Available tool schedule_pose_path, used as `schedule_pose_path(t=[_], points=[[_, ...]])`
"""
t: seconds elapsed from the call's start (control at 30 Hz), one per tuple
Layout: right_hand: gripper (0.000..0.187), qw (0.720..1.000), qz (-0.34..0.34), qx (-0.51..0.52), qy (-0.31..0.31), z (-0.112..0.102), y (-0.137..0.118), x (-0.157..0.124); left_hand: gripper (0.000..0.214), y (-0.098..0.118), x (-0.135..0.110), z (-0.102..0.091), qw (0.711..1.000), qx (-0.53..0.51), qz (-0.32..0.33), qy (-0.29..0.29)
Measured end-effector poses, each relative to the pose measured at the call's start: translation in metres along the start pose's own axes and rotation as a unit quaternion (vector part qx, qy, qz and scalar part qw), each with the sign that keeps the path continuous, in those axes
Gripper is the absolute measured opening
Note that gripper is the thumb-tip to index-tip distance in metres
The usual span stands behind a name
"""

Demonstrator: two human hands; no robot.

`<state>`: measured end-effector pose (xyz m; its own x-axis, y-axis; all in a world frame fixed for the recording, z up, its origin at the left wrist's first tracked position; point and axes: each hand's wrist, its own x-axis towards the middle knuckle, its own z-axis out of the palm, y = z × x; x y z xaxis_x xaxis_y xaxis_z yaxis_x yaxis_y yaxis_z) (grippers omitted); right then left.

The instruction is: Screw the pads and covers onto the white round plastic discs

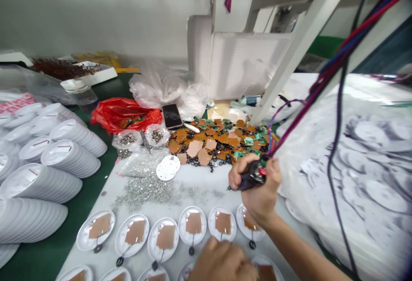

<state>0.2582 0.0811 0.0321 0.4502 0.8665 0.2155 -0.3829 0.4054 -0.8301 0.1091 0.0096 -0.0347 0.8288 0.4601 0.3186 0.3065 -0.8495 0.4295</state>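
Observation:
My right hand (255, 182) grips a dark handheld corded tool (252, 175) with a red button, and red, blue and black cables (334, 68) rise from it to the upper right. The tool hangs just above a row of white round discs, each carrying a tan square pad and a short black lead. One such disc (222, 224) lies just below it. My left hand (222, 264) sits at the bottom edge, bunched over the nearest discs (193, 225). Whatever its fingers touch is hidden.
A heap of tan pads and green circuit boards (215, 141) lies beyond the hands, beside spilled silver metal bits (144, 188). Stacks of white discs (71, 158) stand at left. A large clear bag of discs (370, 173) fills the right. A phone (172, 116) rests by a red bag (125, 115).

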Motion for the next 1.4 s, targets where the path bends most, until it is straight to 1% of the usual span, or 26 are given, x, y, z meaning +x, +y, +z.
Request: schedule_pose_path(t=[0.03,0.07,0.13,0.17,0.2,0.23,0.33,0.37,0.43,0.53,0.6,0.7,0.8,0.93,1.17,1.33,1.4], points=[[0.054,1.000,-0.001,0.002,0.000,0.001,-0.005,-0.001,0.016,-0.009,0.007,-0.009,0.999,-0.013,-0.047,0.006],[0.056,1.000,-0.003,0.005,-0.001,0.002,-0.012,-0.002,0.014,-0.018,0.014,-0.018,0.997,-0.015,-0.079,0.010],[0.058,1.000,-0.008,0.013,-0.004,0.006,-0.026,-0.004,0.013,-0.034,0.030,-0.036,0.992,-0.018,-0.122,0.017],[0.058,1.000,-0.006,0.017,-0.005,0.008,-0.032,-0.006,0.020,-0.041,0.038,-0.043,0.988,-0.022,-0.150,0.013],[0.059,1.000,-0.003,0.020,-0.006,0.009,-0.037,-0.007,0.026,-0.046,0.046,-0.048,0.987,-0.018,-0.157,0.001],[0.059,1.000,0.002,0.022,-0.007,0.011,-0.042,-0.008,0.027,-0.051,0.053,-0.051,0.987,-0.016,-0.158,-0.014],[0.061,0.999,0.018,0.030,-0.010,0.011,-0.051,-0.011,0.005,-0.057,0.069,-0.051,0.988,-0.030,-0.144,-0.049],[0.061,0.999,0.022,0.033,-0.012,0.010,-0.054,-0.012,0.003,-0.058,0.072,-0.050,0.988,-0.042,-0.141,-0.049],[0.061,0.999,0.031,0.041,-0.018,0.008,-0.059,-0.013,0.011,-0.057,0.075,-0.048,0.986,-0.080,-0.140,-0.033],[0.061,0.998,0.031,0.049,-0.034,0.005,-0.065,-0.015,0.020,-0.052,0.075,-0.048,0.977,-0.151,-0.148,-0.004],[0.061,0.997,0.032,0.055,-0.042,0.003,-0.069,-0.016,0.023,-0.048,0.073,-0.048,0.971,-0.187,-0.150,0.006],[0.062,0.997,0.039,0.058,-0.046,0.000,-0.075,-0.019,0.023,-0.044,0.070,-0.048,0.963,-0.227,-0.147,0.004],[0.062,0.997,0.032,0.056,-0.045,-0.004,-0.083,-0.022,0.017,-0.042,0.069,-0.045,0.956,-0.253,-0.146,-0.003],[0.062,0.997,0.023,0.052,-0.044,-0.008,-0.091,-0.025,0.015,-0.039,0.069,-0.041,0.953,-0.262,-0.154,-0.012],[0.063,0.997,0.033,0.055,-0.035,-0.011,-0.088,-0.029,0.017,-0.033,0.069,-0.040,0.957,-0.239,-0.164,-0.011],[0.059,0.998,0.041,0.040,-0.031,-0.008,-0.091,-0.030,0.018,-0.026,0.072,-0.044,0.967,-0.222,-0.122,-0.017],[0.057,0.998,0.043,0.027,-0.024,-0.010,-0.092,-0.029,0.019,-0.023,0.074,-0.043,0.969,-0.220,-0.110,-0.029]])
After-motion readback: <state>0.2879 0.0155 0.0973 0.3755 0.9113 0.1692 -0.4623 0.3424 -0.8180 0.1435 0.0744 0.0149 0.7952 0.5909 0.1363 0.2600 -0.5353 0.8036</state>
